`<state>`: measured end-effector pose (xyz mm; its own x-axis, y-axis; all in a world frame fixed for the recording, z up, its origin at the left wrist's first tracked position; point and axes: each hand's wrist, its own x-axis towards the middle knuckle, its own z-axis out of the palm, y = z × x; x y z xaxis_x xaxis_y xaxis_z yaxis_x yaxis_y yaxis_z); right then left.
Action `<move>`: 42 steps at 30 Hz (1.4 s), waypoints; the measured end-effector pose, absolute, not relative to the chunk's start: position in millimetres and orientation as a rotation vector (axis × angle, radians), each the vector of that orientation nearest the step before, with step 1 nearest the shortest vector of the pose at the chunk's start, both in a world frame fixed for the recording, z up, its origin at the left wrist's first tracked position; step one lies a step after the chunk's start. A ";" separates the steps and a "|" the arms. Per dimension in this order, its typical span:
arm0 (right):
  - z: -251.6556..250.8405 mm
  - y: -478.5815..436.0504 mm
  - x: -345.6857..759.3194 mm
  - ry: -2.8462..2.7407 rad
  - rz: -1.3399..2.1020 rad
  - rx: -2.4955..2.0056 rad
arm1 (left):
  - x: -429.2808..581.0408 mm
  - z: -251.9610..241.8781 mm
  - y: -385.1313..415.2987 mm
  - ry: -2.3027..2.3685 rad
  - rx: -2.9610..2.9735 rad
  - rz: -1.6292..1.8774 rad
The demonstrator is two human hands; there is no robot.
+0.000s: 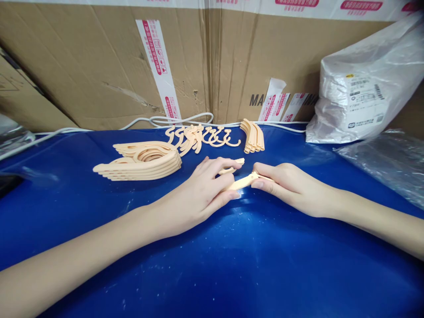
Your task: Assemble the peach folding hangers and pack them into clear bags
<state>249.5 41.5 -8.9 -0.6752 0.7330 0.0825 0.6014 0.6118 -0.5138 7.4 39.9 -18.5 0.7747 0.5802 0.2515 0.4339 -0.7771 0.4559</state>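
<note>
My left hand and my right hand meet at the middle of the blue table. Both pinch a small peach plastic hanger part between their fingertips, just above the tabletop. A second peach piece shows under my left fingers. To the left lies a stack of peach hanger bodies. Behind the hands sit a row of peach hooks and a small stack of curved peach pieces.
Large cardboard boxes wall off the back of the table. White cables run along their base. A white plastic bag with a label and a clear plastic bag lie at the right.
</note>
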 end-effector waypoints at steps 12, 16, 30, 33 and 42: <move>-10.1 41.2 249.3 -2.461 0.768 -1.123 | 7.2 -19.2 39.3 0.799 2.570 0.558; -9.7 38.5 248.9 -2.429 0.782 -1.142 | 7.3 -19.6 39.7 0.788 2.584 0.566; -11.9 36.9 246.6 -2.696 0.274 -1.171 | 7.2 -19.2 38.8 0.777 2.636 0.538; -14.9 38.6 249.0 -2.749 0.046 -1.120 | 6.7 -19.6 39.1 0.766 2.635 0.535; -11.1 37.9 246.6 -2.645 0.440 -1.157 | 7.0 -20.7 39.5 0.780 2.604 0.569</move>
